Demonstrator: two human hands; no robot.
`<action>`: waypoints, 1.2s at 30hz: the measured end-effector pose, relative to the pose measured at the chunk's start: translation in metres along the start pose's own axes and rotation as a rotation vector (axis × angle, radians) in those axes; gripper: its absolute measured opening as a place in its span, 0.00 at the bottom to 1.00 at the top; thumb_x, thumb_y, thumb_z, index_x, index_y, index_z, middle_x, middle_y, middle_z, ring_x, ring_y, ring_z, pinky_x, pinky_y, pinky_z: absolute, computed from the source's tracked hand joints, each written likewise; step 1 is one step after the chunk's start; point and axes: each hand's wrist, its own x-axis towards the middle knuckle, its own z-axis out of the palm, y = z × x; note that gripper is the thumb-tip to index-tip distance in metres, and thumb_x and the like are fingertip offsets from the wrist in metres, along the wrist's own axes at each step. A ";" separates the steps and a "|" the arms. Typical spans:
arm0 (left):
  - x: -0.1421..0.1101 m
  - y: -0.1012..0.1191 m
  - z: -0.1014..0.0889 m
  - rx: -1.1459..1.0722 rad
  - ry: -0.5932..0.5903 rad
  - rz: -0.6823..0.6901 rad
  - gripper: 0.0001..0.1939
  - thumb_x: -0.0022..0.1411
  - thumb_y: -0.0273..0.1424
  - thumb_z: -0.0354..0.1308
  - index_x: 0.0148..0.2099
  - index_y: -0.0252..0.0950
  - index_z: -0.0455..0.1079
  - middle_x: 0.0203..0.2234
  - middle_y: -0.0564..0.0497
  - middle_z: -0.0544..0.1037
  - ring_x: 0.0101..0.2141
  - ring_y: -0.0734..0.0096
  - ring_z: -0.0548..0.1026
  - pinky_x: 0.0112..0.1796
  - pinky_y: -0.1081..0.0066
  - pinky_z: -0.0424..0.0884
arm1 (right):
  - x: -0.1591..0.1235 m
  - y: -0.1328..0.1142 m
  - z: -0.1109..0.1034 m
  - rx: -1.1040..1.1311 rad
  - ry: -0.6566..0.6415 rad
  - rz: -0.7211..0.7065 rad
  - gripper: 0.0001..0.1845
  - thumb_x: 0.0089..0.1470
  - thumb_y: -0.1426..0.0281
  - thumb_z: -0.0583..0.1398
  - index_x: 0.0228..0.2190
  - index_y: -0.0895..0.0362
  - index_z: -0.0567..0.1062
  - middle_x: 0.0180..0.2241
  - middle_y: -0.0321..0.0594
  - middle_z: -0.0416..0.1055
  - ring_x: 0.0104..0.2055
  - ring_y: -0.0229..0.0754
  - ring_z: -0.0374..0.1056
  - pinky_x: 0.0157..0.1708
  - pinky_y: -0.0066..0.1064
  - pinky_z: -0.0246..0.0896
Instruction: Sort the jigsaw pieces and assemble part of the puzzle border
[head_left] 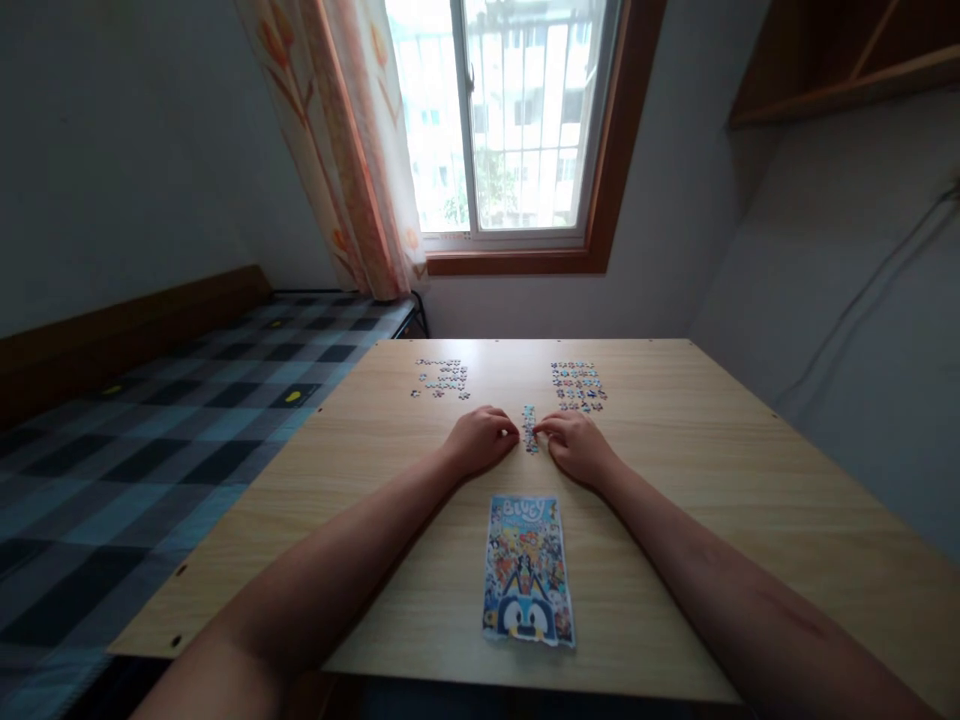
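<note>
A narrow strip of joined jigsaw puzzle pieces [529,412] lies on the light wooden table between my two hands. My left hand [482,440] rests just left of the strip, thumb and forefinger pinched together; whatever they may hold is too small to make out. From the right, my right hand [579,446] reaches the strip with curled fingers, the fingertips closed at a puzzle piece on its right edge. Nearer to me lies a printed picture sheet [528,570] marked "Bluey", crowded with cartoon figures, a blue dog face at its bottom.
Loose puzzle pieces [448,380] lie in broken rows at the back left of the table [697,470]. Another group of puzzle pieces [577,384] sits in tighter rows at the back right. A bed with a checked cover [225,400] adjoins the left side; a window [525,130] is behind.
</note>
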 end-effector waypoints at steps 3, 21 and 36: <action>-0.001 0.000 0.000 0.014 0.010 -0.020 0.05 0.60 0.29 0.62 0.35 0.41 0.81 0.33 0.51 0.81 0.36 0.67 0.75 0.41 0.69 0.69 | 0.000 0.000 0.001 0.003 0.009 -0.003 0.21 0.49 0.82 0.57 0.38 0.51 0.82 0.40 0.38 0.78 0.44 0.46 0.69 0.49 0.38 0.62; -0.003 -0.002 0.001 0.034 -0.003 -0.023 0.06 0.60 0.29 0.61 0.36 0.40 0.81 0.34 0.51 0.81 0.36 0.66 0.74 0.42 0.68 0.69 | -0.001 0.004 0.006 -0.012 0.013 -0.027 0.24 0.49 0.82 0.56 0.41 0.49 0.82 0.41 0.37 0.78 0.45 0.48 0.69 0.50 0.40 0.60; -0.004 -0.004 0.003 0.019 0.020 -0.032 0.06 0.59 0.27 0.61 0.35 0.40 0.81 0.33 0.51 0.81 0.36 0.66 0.74 0.41 0.69 0.70 | -0.001 0.000 0.006 0.000 0.019 -0.005 0.22 0.48 0.83 0.56 0.39 0.50 0.82 0.40 0.38 0.77 0.45 0.47 0.69 0.49 0.38 0.61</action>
